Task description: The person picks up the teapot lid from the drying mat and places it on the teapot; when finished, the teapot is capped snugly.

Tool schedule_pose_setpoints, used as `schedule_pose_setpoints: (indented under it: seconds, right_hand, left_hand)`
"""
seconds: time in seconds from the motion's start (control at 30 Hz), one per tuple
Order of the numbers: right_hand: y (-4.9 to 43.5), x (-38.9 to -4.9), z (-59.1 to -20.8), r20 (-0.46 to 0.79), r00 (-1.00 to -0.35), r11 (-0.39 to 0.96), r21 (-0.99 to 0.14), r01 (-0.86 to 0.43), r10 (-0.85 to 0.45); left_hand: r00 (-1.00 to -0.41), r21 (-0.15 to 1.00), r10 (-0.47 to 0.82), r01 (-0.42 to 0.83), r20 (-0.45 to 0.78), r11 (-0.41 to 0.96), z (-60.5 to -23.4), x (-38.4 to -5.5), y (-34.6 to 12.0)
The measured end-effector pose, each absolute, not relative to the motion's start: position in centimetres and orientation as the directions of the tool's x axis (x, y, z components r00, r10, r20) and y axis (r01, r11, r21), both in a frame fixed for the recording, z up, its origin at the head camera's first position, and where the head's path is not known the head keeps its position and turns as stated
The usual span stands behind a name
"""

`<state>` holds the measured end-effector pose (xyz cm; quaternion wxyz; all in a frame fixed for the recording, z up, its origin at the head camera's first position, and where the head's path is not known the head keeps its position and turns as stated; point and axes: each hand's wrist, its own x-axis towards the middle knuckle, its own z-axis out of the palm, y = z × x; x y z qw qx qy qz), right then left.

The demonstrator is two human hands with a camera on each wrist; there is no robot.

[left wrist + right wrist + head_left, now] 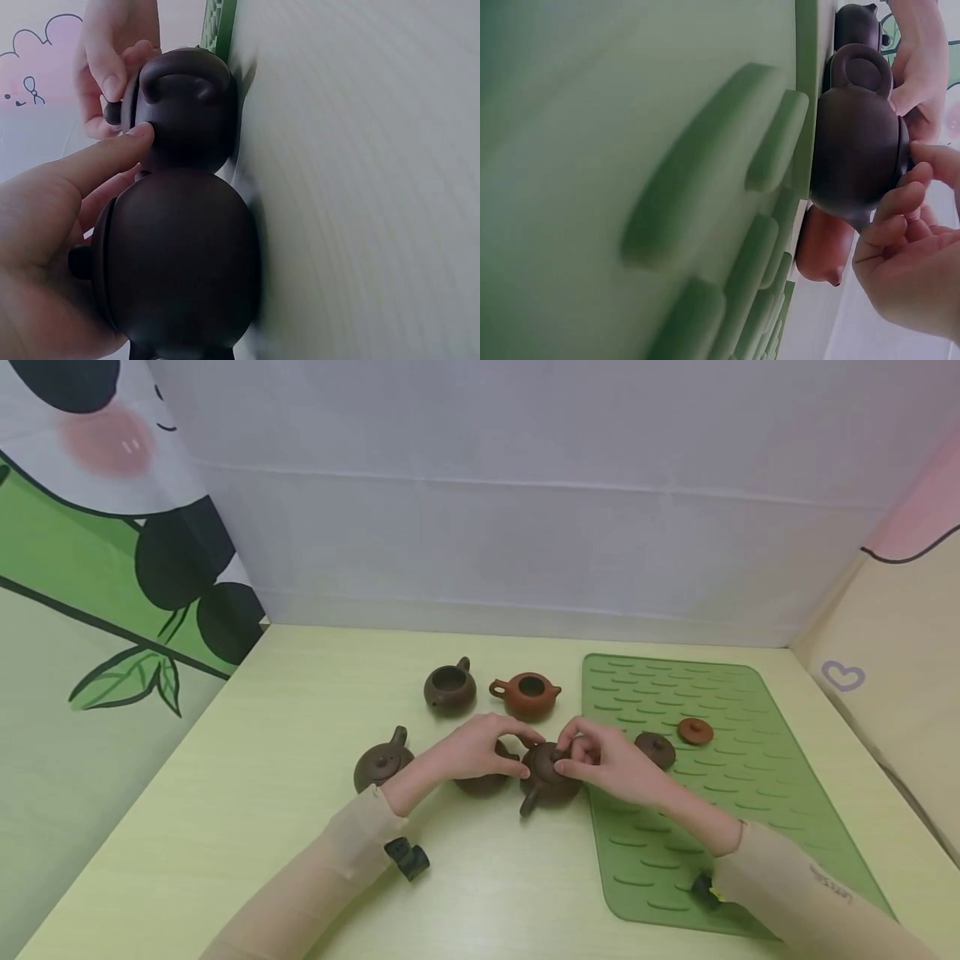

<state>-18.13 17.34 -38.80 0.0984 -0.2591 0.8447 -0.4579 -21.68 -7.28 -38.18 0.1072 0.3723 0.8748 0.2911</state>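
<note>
A dark brown teapot (551, 789) stands at the left edge of the green mat, its handle toward the near side. My right hand (611, 762) pinches the knob of its lid (543, 756), which sits over the pot's mouth. From the other side, my left hand (476, 747) holds this pot's body between thumb and fingers; the thumb (139, 131) presses its side in the left wrist view. Under the left palm stands another lidded dark teapot (180, 255), partly covered by the hand in the head view.
Left of the hands is a lidded dark teapot (378, 766). Behind them stand a lidless dark teapot (448, 697) and a lidless reddish teapot (531, 703). On the green mat (652, 868) lie a dark lid (657, 750) and a reddish lid (696, 732).
</note>
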Motion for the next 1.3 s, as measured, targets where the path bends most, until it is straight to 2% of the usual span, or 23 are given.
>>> schedule_pose_setpoints:
  seconds: [0.17,0.47,0.63,0.93,1.3]
  right_hand:
    - [17.3,-18.1,-38.7,0.029,-0.845,0.469,-0.821,-0.325,-0.534]
    - [17.2,-18.0,-38.6,0.025,-0.841,0.484,-0.808,-0.336,-0.541]
    - [17.1,-17.9,-38.7,0.021,-0.839,0.480,-0.812,-0.332,-0.543]
    - [17.2,-17.9,-38.6,0.031,-0.838,0.471,-0.816,-0.336,-0.544]
    - [17.1,-17.8,-38.7,0.026,-0.843,0.476,-0.816,-0.329,-0.538]
  left_hand:
    - [-0.699,0.580,0.714,0.595,0.032,0.556,-38.2,-21.7,-7.2]
    - [-0.713,0.607,0.701,0.569,0.028,0.555,-38.1,-21.8,-7.4]
    - [-0.726,0.614,0.683,0.577,0.082,0.539,-37.4,-21.9,-8.3]
    - [-0.786,0.615,0.594,0.557,0.173,0.558,-34.9,-22.2,-10.2]
    - [-0.851,0.650,0.484,0.487,0.204,0.583,-33.3,-22.7,-12.5]
